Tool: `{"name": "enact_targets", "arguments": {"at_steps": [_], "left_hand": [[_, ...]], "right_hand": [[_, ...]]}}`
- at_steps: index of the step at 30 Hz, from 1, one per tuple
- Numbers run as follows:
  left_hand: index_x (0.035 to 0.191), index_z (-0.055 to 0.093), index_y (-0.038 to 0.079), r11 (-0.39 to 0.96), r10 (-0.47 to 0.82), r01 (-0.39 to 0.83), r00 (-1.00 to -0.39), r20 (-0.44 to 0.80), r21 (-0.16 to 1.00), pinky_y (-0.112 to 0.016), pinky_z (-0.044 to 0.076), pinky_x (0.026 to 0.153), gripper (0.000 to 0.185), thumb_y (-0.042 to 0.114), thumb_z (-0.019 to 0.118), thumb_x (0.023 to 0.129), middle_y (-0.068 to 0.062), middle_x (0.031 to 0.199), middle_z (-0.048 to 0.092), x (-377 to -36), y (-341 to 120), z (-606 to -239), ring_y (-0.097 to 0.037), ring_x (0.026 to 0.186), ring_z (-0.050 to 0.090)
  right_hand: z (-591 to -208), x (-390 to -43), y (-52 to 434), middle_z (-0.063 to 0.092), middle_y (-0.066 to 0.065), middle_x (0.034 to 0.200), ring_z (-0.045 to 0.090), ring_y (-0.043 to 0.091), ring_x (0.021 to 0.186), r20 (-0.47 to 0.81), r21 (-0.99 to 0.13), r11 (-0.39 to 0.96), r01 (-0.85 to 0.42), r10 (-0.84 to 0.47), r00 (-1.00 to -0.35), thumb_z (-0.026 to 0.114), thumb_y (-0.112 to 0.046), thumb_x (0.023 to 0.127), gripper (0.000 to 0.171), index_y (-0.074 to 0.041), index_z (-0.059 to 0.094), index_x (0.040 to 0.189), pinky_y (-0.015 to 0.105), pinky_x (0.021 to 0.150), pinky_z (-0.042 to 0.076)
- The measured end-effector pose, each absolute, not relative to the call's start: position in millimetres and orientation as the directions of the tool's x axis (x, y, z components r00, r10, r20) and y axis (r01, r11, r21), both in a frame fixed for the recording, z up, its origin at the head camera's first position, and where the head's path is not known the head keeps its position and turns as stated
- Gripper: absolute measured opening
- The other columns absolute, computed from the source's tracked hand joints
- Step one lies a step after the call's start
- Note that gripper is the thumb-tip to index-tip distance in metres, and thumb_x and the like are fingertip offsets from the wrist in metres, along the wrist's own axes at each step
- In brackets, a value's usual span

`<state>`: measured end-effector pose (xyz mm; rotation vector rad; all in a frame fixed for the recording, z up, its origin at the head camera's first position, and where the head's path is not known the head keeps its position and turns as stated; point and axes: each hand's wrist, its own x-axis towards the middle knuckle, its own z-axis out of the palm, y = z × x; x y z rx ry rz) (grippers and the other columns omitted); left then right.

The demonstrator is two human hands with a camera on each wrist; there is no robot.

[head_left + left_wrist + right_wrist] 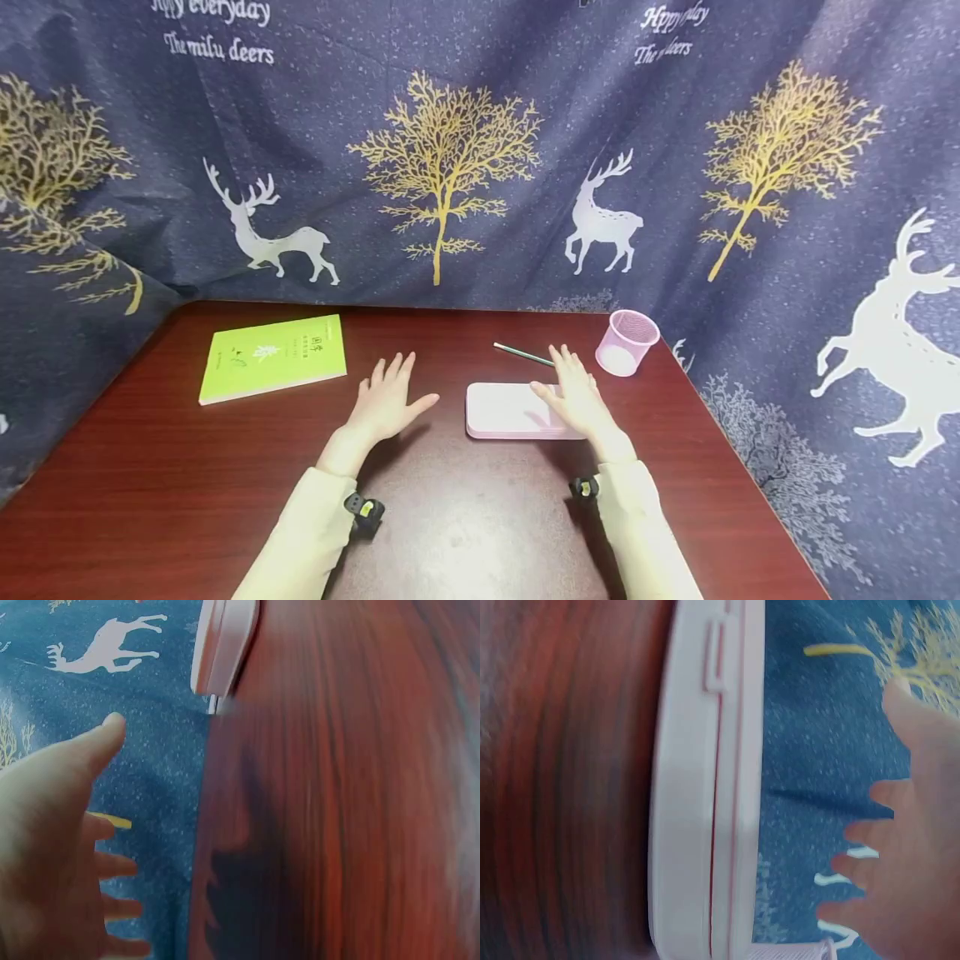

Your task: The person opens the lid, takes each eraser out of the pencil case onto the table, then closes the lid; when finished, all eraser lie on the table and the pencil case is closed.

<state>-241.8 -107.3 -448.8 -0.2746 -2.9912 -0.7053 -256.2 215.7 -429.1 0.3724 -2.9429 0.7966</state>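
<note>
**Pale pink, round-cornered flat case (502, 410) partly covered by right hand (576, 398)**

On the lime-green paper-covered book (273, 358), near the back left corner of the dark red-brown wooden worktop (150, 467), two characters can be read as 国学; the smaller print cannot be made out. On the navy cloth backdrop (322, 125), "The milu deers" is printed at upper left; the line above is cut off, and the lettering at upper right is broken by folds.

One book, one case, one slim green stick (522, 354) and one pink mesh cup (617, 343) are counted. The cup is set near the back right corner, the stick near the back edge, and the case in front of the stick, right of centre.

Both hands are held wide and empty: the left hand (382, 407) above bare wood left of the case, the right above the case's right end, which is hidden. The stick's right tip is obscured by fingers. Both cream sleeves (300, 533) are cut off below.
</note>
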Motion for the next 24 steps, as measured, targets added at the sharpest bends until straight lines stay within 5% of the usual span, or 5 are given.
{"name": "enact_targets", "arguments": {"at_steps": [6,13,24], "left_hand": [[0.154,0.021,0.002,0.783,0.215,0.222,-0.973,0.082,0.580,-0.065,0.027,0.112,0.100,0.057,0.066,0.084,-0.020,0.158,0.029,-249,-94,-453,-0.045,0.145,0.023],[0.154,0.017,-0.002,0.667,0.265,0.214,-0.963,0.042,0.714,-0.056,0.025,0.117,0.105,0.050,0.073,0.081,-0.023,0.158,0.026,-249,-83,-456,-0.041,0.147,0.023],[0.152,0.018,-0.006,0.516,0.402,0.295,-0.913,0.076,0.804,-0.053,0.030,0.116,0.113,0.030,0.087,0.071,-0.025,0.153,0.034,-250,-69,-465,-0.038,0.142,0.034]], "right_hand": [[-428,-256,236,0.014,0.023,0.162,0.011,0.040,0.150,0.051,-0.692,0.694,-0.200,-0.229,-0.972,0.067,-0.034,0.090,0.088,-0.002,0.016,0.155,0.059,0.120,0.012],[-432,-256,264,0.010,0.022,0.162,0.008,0.043,0.149,-0.057,-0.882,0.464,-0.085,-0.283,-0.957,0.078,-0.019,0.081,0.101,-0.002,0.012,0.155,0.059,0.120,0.011],[-448,-258,292,0.010,0.023,0.162,0.017,0.049,0.145,-0.150,-0.913,0.407,-0.024,-0.391,-0.908,0.084,-0.012,0.071,0.112,-0.004,0.010,0.156,0.064,0.117,0.016]]}}
